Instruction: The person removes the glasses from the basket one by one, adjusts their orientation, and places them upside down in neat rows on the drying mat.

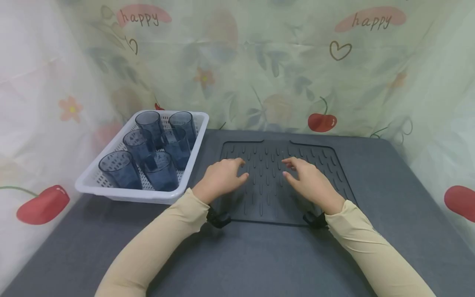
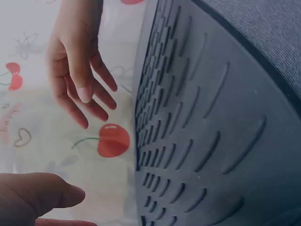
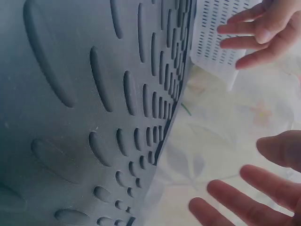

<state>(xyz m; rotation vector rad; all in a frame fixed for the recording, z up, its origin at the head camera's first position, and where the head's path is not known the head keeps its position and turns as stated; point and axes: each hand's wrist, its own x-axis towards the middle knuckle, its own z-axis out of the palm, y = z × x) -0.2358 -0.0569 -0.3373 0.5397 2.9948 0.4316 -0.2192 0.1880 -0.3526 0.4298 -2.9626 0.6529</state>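
Both hands hover over a dark ridged drying mat [image 1: 265, 206], holding nothing. My left hand [image 1: 222, 177] is above the mat's left part, thumb and fingers apart and relaxed. Over the right part hangs my right hand [image 1: 309, 181], its fingers loosely bent toward the left hand. In the left wrist view the right hand [image 2: 77, 56] shows spread, relaxed fingers. The right wrist view shows the left hand [image 3: 268, 33] with its fingers extended in front of the basket. To the left stands a white plastic basket [image 1: 133, 196] with several blue clear glasses [image 1: 161, 171] standing in it.
A dark grey cloth [image 1: 259, 255] covers the table, running out around the mat and under the basket. A printed curtain [image 1: 237, 82] with cherries, leaves and flowers hangs along the back and sides. Black wrist cameras [image 1: 219, 218] sit under both wrists.
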